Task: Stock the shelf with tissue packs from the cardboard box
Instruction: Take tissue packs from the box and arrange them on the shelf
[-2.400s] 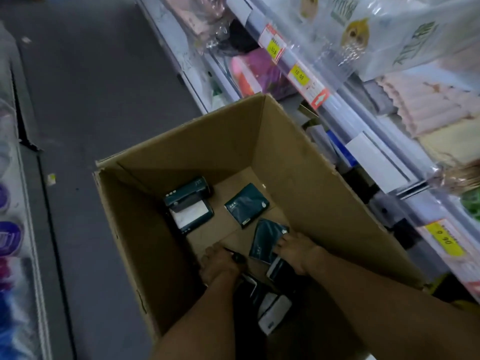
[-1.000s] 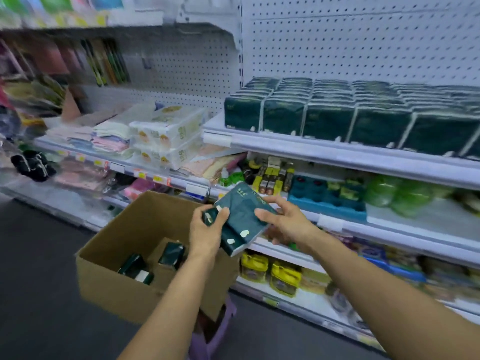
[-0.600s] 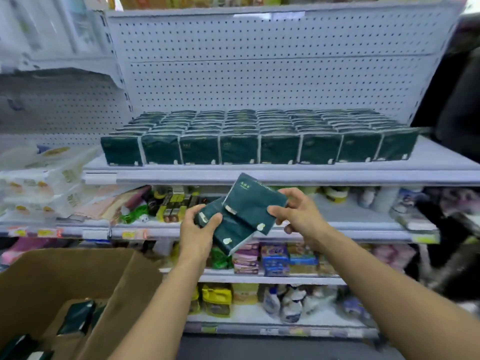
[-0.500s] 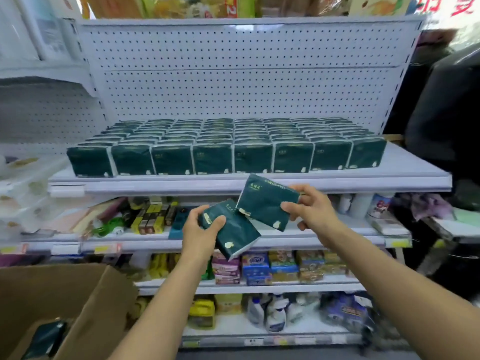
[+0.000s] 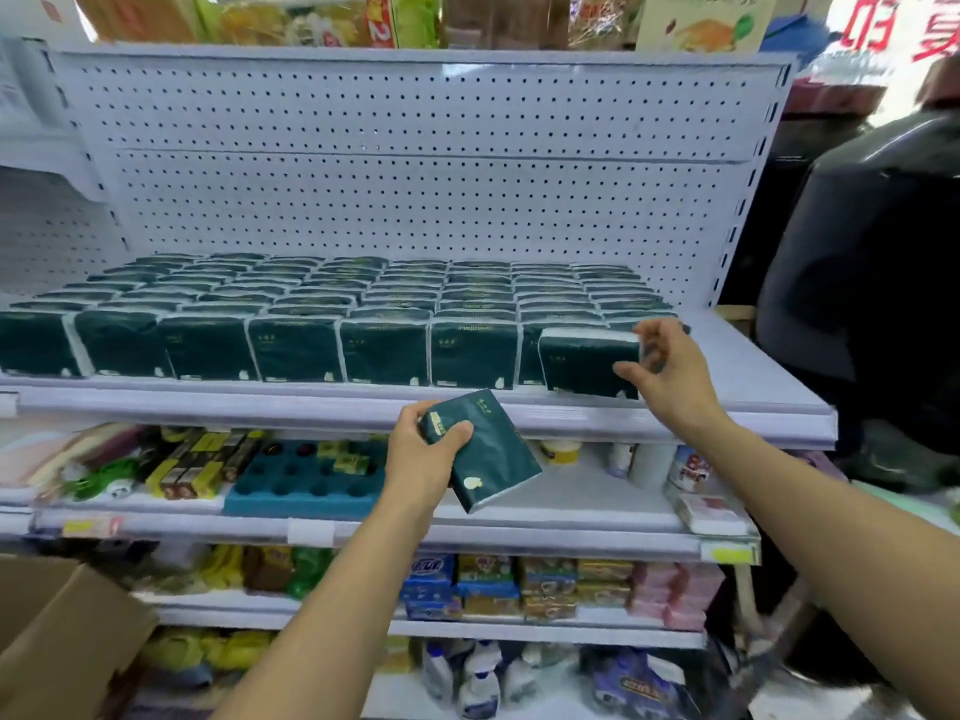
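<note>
Now up at the shelf (image 5: 753,387), right hand (image 5: 662,374) with fingers pinching one tissue pack (image 5: 587,363) at the front row's right end; left hand (image 5: 423,462) gripping another pack (image 5: 493,454) lower down; cardboard box (image 5: 62,636) bottom left.

Both of the person's forearms come up from the bottom of the view, and both are bare: no sleeve, cuff or glove covers either one as far down as can be seen. The left hand (image 5: 423,459) carries no ring, band or glove on the parts that show, and its wrist is bare, with no watch or bracelet. The right hand (image 5: 662,376) is the same, ungloved with a plain wrist; its fingers are slightly blurred, so small details such as nails cannot be made out. No clothing edge shows where the arms leave the lower corners of the view.
</note>
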`<action>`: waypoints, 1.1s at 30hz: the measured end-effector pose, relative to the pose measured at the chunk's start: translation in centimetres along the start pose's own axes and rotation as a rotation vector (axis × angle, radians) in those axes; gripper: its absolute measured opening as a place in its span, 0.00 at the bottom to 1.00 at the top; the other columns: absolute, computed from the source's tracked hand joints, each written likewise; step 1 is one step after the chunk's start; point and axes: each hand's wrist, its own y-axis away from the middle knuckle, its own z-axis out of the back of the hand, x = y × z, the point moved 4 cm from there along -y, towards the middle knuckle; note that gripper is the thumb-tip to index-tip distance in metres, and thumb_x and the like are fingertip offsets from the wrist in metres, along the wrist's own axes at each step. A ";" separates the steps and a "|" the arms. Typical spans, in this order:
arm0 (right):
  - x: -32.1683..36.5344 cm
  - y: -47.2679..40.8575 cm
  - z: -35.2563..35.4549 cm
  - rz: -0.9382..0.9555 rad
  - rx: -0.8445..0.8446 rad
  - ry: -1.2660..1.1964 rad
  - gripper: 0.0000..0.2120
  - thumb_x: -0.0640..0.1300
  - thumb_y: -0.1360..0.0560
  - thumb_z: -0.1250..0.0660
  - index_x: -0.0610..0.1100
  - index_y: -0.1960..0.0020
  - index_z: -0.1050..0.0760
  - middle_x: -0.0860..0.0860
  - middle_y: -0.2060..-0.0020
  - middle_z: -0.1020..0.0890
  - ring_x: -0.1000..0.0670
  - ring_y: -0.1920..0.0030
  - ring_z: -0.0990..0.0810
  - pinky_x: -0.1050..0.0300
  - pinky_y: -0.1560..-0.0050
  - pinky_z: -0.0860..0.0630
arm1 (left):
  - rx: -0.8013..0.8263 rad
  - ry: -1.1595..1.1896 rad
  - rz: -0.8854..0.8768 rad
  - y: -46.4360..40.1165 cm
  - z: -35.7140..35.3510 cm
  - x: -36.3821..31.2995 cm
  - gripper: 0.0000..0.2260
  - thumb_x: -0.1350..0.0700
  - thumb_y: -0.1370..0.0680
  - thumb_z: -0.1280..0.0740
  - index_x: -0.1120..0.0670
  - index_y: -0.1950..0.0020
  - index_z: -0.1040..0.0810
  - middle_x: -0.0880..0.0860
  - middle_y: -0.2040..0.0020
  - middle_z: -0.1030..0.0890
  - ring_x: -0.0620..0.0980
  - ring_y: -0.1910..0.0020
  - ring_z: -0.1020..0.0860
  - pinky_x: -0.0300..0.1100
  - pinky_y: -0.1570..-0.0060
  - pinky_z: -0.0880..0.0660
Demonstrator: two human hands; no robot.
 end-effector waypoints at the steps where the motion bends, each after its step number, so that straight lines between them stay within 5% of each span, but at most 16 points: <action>1: -0.4 -0.6 -0.5 -0.008 0.014 -0.010 0.17 0.41 0.28 0.26 0.49 0.44 0.30 0.55 0.62 0.27 0.51 0.63 0.29 0.58 0.58 0.28 | -0.011 -0.003 -0.002 -0.2 -0.2 0.0 0.14 0.60 0.23 0.29 0.50 0.41 0.28 0.51 0.45 0.21 0.53 0.50 0.19 0.53 0.49 0.19; 6: -1.8 -2.2 -2.9 -0.013 0.030 -0.028 0.16 0.42 0.27 0.26 0.50 0.44 0.30 0.55 0.58 0.26 0.53 0.63 0.28 0.56 0.55 0.26 | -0.047 -0.016 -0.018 -1.5 -0.4 -0.6 0.14 0.61 0.23 0.29 0.51 0.40 0.27 0.51 0.47 0.21 0.51 0.52 0.19 0.49 0.53 0.19; 10: -1.9 -2.3 -3.5 0.022 -0.036 0.208 0.17 0.48 0.26 0.28 0.50 0.40 0.28 0.54 0.51 0.27 0.52 0.57 0.26 0.54 0.58 0.28 | -0.022 -0.021 -0.013 -2.3 -0.8 -1.0 0.14 0.60 0.23 0.29 0.50 0.40 0.26 0.51 0.46 0.20 0.52 0.51 0.18 0.50 0.53 0.18; 15: -1.9 -2.1 -4.0 -0.013 -0.057 0.314 0.19 0.51 0.24 0.31 0.49 0.35 0.29 0.55 0.51 0.25 0.51 0.54 0.26 0.55 0.56 0.31 | 0.003 -0.008 -0.014 -2.8 -1.5 -1.9 0.15 0.60 0.22 0.30 0.51 0.37 0.28 0.50 0.46 0.20 0.50 0.53 0.19 0.40 0.64 0.22; 22: -0.6 0.2 -2.4 0.043 -0.130 0.267 0.18 0.53 0.22 0.34 0.51 0.35 0.35 0.54 0.53 0.27 0.52 0.60 0.27 0.53 0.59 0.30 | 0.075 0.021 -0.015 -2.3 -2.2 -2.0 0.15 0.60 0.22 0.30 0.49 0.37 0.26 0.50 0.44 0.19 0.51 0.49 0.18 0.43 0.59 0.21; 24: 0.1 1.2 -2.0 0.020 -0.048 0.072 0.13 0.58 0.23 0.36 0.50 0.46 0.27 0.53 0.60 0.23 0.52 0.62 0.25 0.54 0.61 0.28 | 0.105 0.065 -0.019 -1.9 -3.1 -2.2 0.13 0.62 0.23 0.30 0.50 0.41 0.26 0.51 0.45 0.18 0.51 0.50 0.18 0.42 0.62 0.21; 26: 1.0 2.4 -2.5 -0.080 0.212 -0.203 0.20 0.62 0.25 0.35 0.44 0.54 0.23 0.50 0.62 0.21 0.52 0.63 0.24 0.58 0.62 0.27 | 0.142 0.121 -0.021 -1.5 -4.7 -2.4 0.12 0.64 0.23 0.30 0.53 0.44 0.28 0.52 0.47 0.19 0.51 0.54 0.19 0.40 0.66 0.22; 29: 1.6 4.3 -2.8 -0.194 0.519 -0.311 0.12 0.53 0.25 0.29 0.44 0.50 0.21 0.49 0.60 0.19 0.53 0.62 0.21 0.57 0.68 0.24 | 0.197 0.062 -0.100 -0.7 -7.6 -2.6 0.12 0.64 0.24 0.29 0.54 0.48 0.31 0.56 0.50 0.23 0.51 0.55 0.22 0.43 0.61 0.22; 33: 0.0 3.5 1.6 -0.169 0.363 -0.261 0.14 0.45 0.28 0.25 0.46 0.47 0.25 0.47 0.56 0.16 0.44 0.65 0.17 0.53 0.72 0.26 | 0.119 -0.295 -0.376 -0.3 -10.5 -3.7 0.09 0.53 0.23 0.30 0.51 0.49 0.29 0.50 0.49 0.24 0.48 0.49 0.24 0.41 0.50 0.27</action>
